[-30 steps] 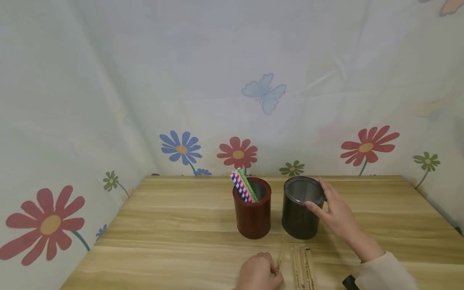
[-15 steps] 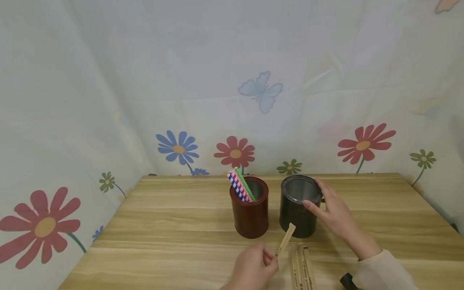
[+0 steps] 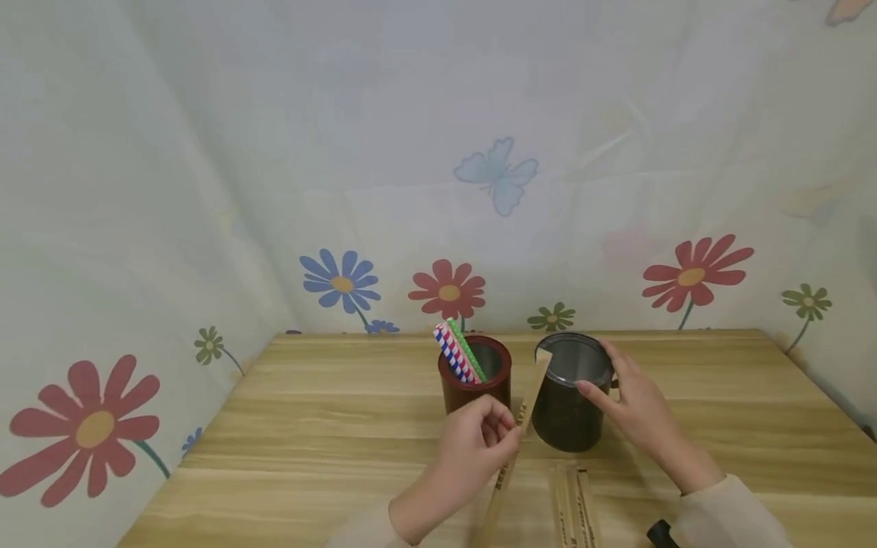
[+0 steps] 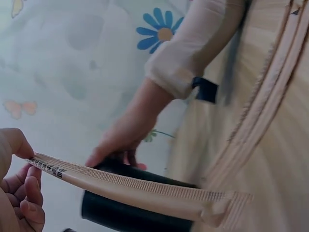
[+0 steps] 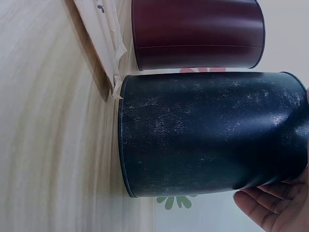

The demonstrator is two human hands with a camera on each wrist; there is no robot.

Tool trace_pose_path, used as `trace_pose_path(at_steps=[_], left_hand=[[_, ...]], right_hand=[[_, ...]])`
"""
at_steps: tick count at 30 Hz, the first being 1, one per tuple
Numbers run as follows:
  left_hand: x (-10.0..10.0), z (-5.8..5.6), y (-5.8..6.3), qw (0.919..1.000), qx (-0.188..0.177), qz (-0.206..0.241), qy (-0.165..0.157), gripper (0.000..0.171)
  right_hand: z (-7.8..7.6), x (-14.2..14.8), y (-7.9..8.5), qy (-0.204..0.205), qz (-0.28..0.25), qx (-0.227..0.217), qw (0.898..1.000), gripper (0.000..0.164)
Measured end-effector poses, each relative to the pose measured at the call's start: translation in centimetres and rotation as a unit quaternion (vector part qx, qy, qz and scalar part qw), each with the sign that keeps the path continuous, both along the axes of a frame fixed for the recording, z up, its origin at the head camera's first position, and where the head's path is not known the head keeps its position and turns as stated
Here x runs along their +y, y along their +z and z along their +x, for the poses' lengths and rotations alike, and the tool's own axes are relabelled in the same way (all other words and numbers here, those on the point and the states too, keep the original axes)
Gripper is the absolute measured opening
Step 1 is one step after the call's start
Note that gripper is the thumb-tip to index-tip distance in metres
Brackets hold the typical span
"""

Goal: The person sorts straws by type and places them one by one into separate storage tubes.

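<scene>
the left hand pinches a slim packet partway along; that single hold could let it swivel and hit the black cup gripped by the right hand.

Soft, muted light is glinting off the black canister; the left wrist view is blurring the tabletop around it

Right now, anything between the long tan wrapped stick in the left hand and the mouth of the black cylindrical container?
Nothing separate visible. In the head view, the stick overlaps the left rim of the container; contact unclear. The right hand holds the opposite side.
</scene>
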State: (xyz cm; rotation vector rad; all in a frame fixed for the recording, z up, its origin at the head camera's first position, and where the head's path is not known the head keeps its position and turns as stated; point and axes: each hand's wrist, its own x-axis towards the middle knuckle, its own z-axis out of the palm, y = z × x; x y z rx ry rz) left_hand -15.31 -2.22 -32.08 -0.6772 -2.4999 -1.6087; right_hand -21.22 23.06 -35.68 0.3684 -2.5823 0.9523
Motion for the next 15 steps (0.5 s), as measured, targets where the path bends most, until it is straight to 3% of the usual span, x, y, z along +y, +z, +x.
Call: trace_pose_path(at_steps=[7, 10, 15], left_hand=[[0.7, -2.2, 4.2, 0.9967, 0.078, -0.02, -0.009, 0.01], [1.0, -3.4, 5.6, 0.9939, 0.102, -0.039, -0.006, 0.011], [1.7, -5.3, 7.2, 0.9904, 0.134, -0.033, -0.004, 0.012]], right_hand=[[-0.3, 0.3, -0.3, 0.0, 0.0, 0.008, 1.0, 0.076], [-0.3, 0.2, -0.3, 0.001, -0.004, 0.009, 1.0, 0.076], [-0.4, 0.1, -0.5, -0.005, -0.002, 0.007, 1.0, 0.076]])
